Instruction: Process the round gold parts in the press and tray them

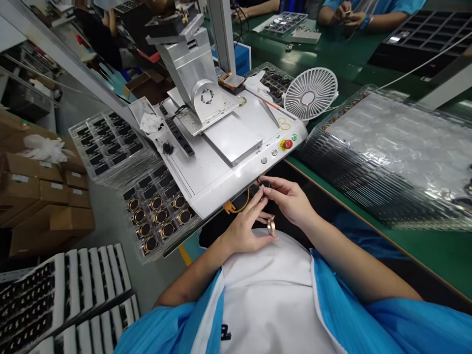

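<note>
My left hand (244,230) pinches a gold-rimmed ring-shaped part (271,227), which looks like a watch case, between the thumb and a lower finger. Its other fingertips stretch up to a small dark round part (265,184). My right hand (293,200) grips that dark part with thumb and fingers, close to the front edge of a white machine (236,172). The fingers partly cover the dark part, so its details are hidden. Both hands are in front of my body, the left one lower.
Left of the machine stand a tray of gold-rimmed round parts (161,216) and stacked trays of black pieces (110,142). A red button (287,144) is on the machine's front. A white fan (310,93) and stacked clear trays (401,152) are at right. A co-worker's hands (348,14) show across the table.
</note>
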### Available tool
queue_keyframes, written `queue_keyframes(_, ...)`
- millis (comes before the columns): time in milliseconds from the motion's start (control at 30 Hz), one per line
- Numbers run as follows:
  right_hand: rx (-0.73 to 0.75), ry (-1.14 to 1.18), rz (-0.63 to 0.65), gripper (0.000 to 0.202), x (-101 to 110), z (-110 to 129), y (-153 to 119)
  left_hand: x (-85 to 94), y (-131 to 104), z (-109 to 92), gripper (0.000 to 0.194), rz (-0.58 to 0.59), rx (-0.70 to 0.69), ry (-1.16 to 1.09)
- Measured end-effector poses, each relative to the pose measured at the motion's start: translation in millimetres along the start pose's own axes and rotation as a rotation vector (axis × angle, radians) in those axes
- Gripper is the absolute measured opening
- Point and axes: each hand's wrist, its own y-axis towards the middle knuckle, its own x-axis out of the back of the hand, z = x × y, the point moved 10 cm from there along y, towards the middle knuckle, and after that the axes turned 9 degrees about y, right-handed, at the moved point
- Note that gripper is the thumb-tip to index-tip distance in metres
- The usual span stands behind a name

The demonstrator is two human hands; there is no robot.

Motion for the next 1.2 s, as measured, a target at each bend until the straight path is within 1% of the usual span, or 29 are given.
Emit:
queue_keyframes(67,-0.036,0.020,-0.011,0.045,5,0,1,1.1,0,0,0.112,0.004,-0.004,-0.068)
queue_keyframes(200,-0.071,0.001,0.004,0.040,6,1,0,16.1,-4,6,0.094,-0.128,0.032,-0.190)
queue_keyframes(267,-0.071,-0.036,0.014,0.041,3,2,0,20.3,-6,10,0.091,-0.162,0.052,-0.208)
queue_keyframes(400,-0.078,-0.071,0.002,0.047,1,4,0,17.4,-6,8,0.092,-0.101,0.005,-0.106)
queue_keyframes(467,-0.111,-0.075,0.013,0.049,-1,2,-1,14.4,-5,6,0.092,-0.048,-0.016,0.021)
queue_keyframes(600,-0.167,-0.068,0.035,0.048,-2,-4,-2,9.7,-5,7,0.085,0.058,-0.028,0.338)
queue_keyframes(667,-0.168,-0.058,0.017,0.049,1,-6,-3,9.3,-6,9,0.083,0.084,-0.016,0.367)
queue_keyframes(733,-0.170,-0.039,-0.001,0.050,4,-8,-3,10.4,-6,11,0.083,0.077,0.006,0.267)
queue_keyframes(800,-0.183,-0.019,-0.003,0.051,3,-8,-4,17.1,-7,11,0.085,-0.003,0.024,0.084)
queue_keyframes(867,-0.204,-0.009,0.012,0.050,0,-6,-6,28.1,-9,16,0.082,-0.127,0.061,-0.123)
queue_keyframes(967,-0.243,0.007,0.044,0.049,-9,-5,-10,41.7,-13,32,0.063,-0.293,0.150,-0.363)
queue_keyframes(1033,-0.282,0.022,0.063,0.050,-16,-8,-15,48.1,-16,41,0.055,-0.382,0.190,-0.458)
queue_keyframes(1100,-0.341,0.034,0.089,0.049,-23,-16,-20,52.1,-17,45,0.054,-0.449,0.187,-0.522)
queue_keyframes(1200,-0.413,0.064,0.109,0.048,-34,-27,-29,50.3,-18,47,0.054,-0.478,0.190,-0.555)
